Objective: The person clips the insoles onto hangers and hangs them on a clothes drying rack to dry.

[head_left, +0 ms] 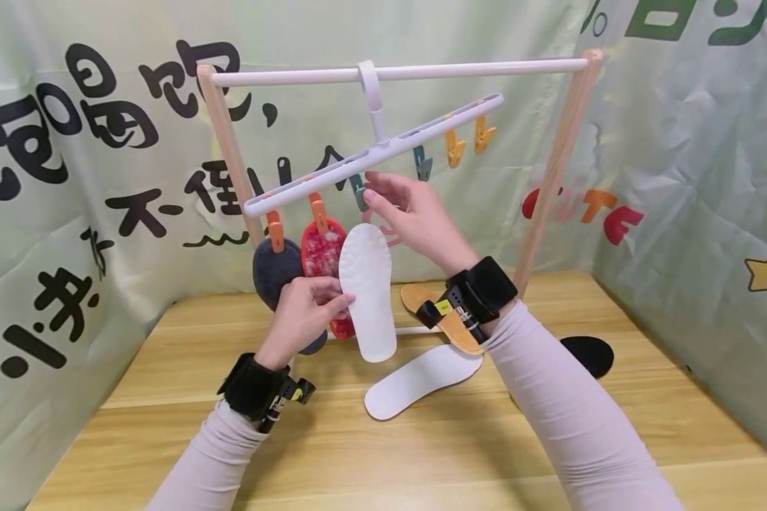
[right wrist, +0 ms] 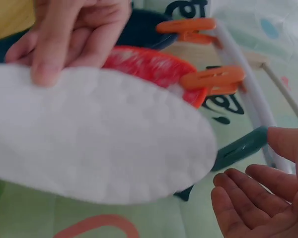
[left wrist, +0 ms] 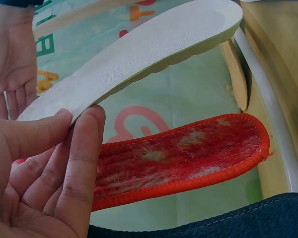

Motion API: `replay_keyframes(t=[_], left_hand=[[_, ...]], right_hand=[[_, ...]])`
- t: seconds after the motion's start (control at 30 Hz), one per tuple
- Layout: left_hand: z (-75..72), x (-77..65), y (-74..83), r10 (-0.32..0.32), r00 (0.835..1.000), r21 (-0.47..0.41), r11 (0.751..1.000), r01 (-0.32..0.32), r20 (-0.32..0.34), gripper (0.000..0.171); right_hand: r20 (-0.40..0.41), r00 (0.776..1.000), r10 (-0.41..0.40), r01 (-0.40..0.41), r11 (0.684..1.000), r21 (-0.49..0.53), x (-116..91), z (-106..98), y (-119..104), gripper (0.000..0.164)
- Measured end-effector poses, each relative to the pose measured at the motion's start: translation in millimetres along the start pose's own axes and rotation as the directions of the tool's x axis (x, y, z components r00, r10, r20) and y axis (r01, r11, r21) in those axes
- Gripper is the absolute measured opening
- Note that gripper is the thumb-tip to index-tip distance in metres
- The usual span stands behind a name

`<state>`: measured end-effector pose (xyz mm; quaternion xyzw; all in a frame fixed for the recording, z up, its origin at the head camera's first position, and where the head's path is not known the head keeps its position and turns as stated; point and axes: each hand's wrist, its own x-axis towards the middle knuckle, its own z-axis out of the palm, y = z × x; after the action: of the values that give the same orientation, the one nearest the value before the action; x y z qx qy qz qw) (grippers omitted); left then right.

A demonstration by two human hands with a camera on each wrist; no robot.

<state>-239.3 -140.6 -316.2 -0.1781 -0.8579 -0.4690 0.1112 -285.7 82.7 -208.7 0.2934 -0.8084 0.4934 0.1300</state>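
My left hand [head_left: 307, 312] pinches the side edge of a white insole [head_left: 368, 294] between thumb and fingers, holding it upright. The insole's rounded top is just below a dark green clip [right wrist: 241, 148] on the white hanger [head_left: 332, 172]. My right hand [head_left: 418, 216] is at this clip, its thumb [right wrist: 284, 141] on the clip's end and the other fingers fanned below. Left of the held insole, a red fuzzy insole [left wrist: 184, 158] and a dark grey insole [head_left: 275, 271] hang from orange clips [head_left: 318, 213].
A second white insole [head_left: 422, 380], a tan insole [head_left: 450, 328] and a black insole [head_left: 588, 356] lie on the wooden table [head_left: 185, 397]. The tilted hanger hooks over the rack's bar [head_left: 460, 72]. Another green clip [head_left: 423, 165] and two yellow clips [head_left: 454, 149] dangle at its right.
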Motion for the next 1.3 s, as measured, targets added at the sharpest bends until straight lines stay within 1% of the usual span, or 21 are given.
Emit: replay_keyframes(t=[0.07,0.3,0.47,0.67,0.87,1.0,1.13,1.3], left_hand=[[0.1,0.3,0.3,-0.002,1.000,-0.002,1.000,0.002,0.001,0.014],[-0.8,0.6,0.8,0.003,1.000,-0.001,1.000,-0.003,-0.010,0.014],[-2.7,-0.2,0.7,0.016,1.000,0.009,1.000,-0.016,-0.016,0.014],[-5.0,-0.8,0.6,0.016,1.000,0.021,1.000,-0.015,-0.026,0.014],[-6.4,-0.5,-0.4,0.016,0.999,0.015,1.000,-0.016,-0.032,0.013],[-7.0,-0.1,-0.4,0.005,1.000,0.001,1.000,-0.005,-0.026,0.014],[-7.2,0.5,-1.0,-0.007,1.000,-0.011,1.000,0.007,-0.018,0.015],[-8.1,1.0,-2.0,-0.006,1.000,-0.014,1.000,0.006,-0.003,0.015]], right_hand=[[0.003,1.000,-0.002,0.002,1.000,0.011,1,0,-4,0.052],[0.011,1.000,0.012,-0.012,1.000,-0.010,4,3,-13,0.050],[0.013,1.000,-0.005,0.005,1.000,-0.031,6,5,-17,0.045],[0.003,1.000,-0.020,0.020,1.000,-0.010,9,7,-18,0.038],[-0.022,0.999,-0.025,0.025,1.000,-0.002,10,9,-18,0.034],[-0.041,0.999,-0.033,0.032,0.999,-0.008,10,10,-17,0.032],[-0.078,0.995,-0.069,0.069,0.998,-0.006,12,13,-14,0.030],[-0.136,0.985,-0.107,0.107,0.994,-0.007,13,18,-11,0.026]])
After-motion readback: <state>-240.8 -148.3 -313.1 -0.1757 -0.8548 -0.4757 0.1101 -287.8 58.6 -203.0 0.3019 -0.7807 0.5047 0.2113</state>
